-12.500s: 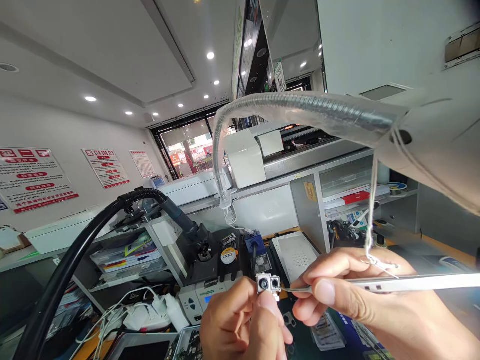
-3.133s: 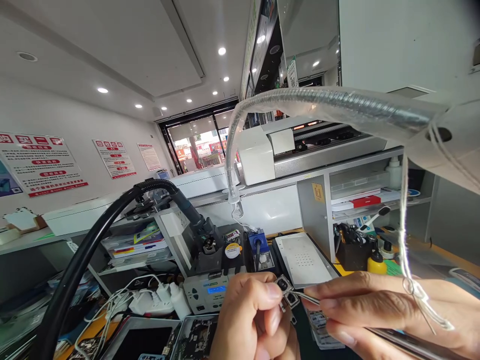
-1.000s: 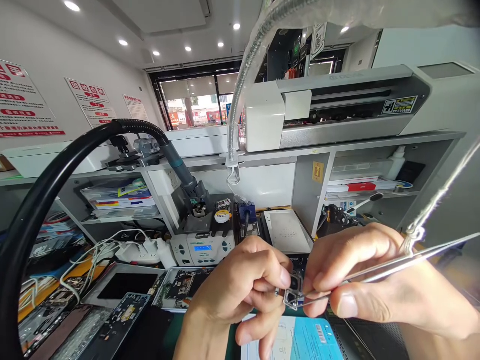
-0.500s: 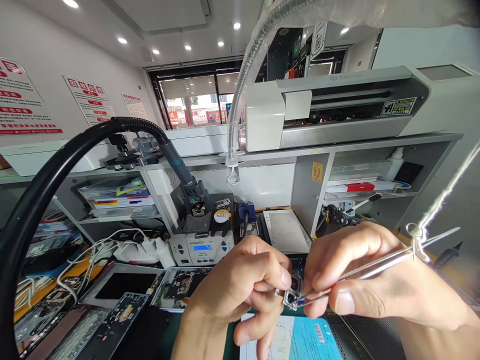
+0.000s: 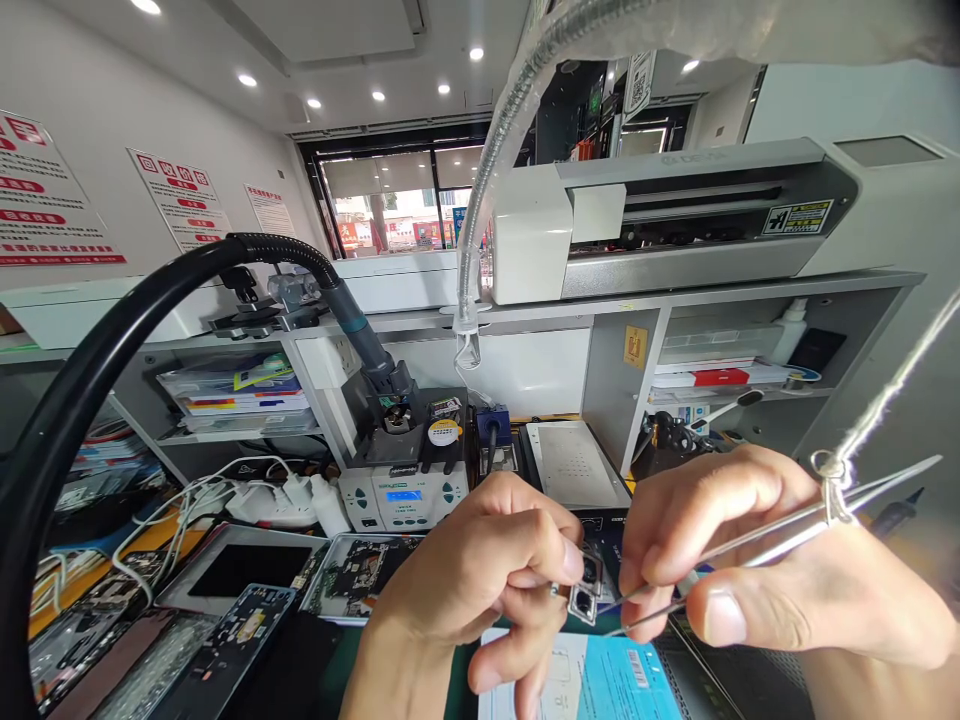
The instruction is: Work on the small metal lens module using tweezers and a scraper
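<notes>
My left hand (image 5: pixel 480 580) pinches a small dual-lens phone camera module (image 5: pixel 585 602) between thumb and fingers. Its two dark round lenses sit in a silvery metal frame, and part of it is hidden by the thumb. My right hand (image 5: pixel 739 560) grips a pair of metal tweezers (image 5: pixel 795 536) between thumb and fingertips. The tweezer tips are spread apart just right of the module; whether the upper tip touches it I cannot tell. A white string (image 5: pixel 900 385) is tied around the tweezers' rear part. Below both hands lies a blue and white printed packet (image 5: pixel 630 670).
Opened phone parts (image 5: pixel 232 640) and a tray with a circuit board (image 5: pixel 364 575) lie at left. Behind stands a hot-air station (image 5: pixel 405 495) with a thick black hose (image 5: pixel 112 330) arching over the left side. A clear flexible tube (image 5: pixel 480 190) hangs at centre.
The tweezer tips have drawn back to the right from the module and parted. My right hand has shifted slightly right. The left hand stays nearly in place, and the module's lenses now show more clearly.
</notes>
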Demonstrator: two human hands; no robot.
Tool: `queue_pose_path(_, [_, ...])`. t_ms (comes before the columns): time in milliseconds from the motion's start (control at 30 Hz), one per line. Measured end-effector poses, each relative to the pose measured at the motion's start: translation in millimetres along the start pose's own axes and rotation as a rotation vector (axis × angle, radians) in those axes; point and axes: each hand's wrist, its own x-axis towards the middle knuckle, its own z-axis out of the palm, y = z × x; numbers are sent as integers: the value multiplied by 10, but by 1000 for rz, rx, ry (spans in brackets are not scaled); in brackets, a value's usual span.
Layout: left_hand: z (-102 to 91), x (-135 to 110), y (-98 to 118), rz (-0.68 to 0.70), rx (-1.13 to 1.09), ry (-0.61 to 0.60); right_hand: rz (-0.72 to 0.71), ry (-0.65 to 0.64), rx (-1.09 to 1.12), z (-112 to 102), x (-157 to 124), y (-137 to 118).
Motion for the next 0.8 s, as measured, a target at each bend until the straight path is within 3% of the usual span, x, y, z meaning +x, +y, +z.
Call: queue_pose_path(800, [-10, 10, 11, -26, 8, 0, -35, 21, -179, -14, -9, -53])
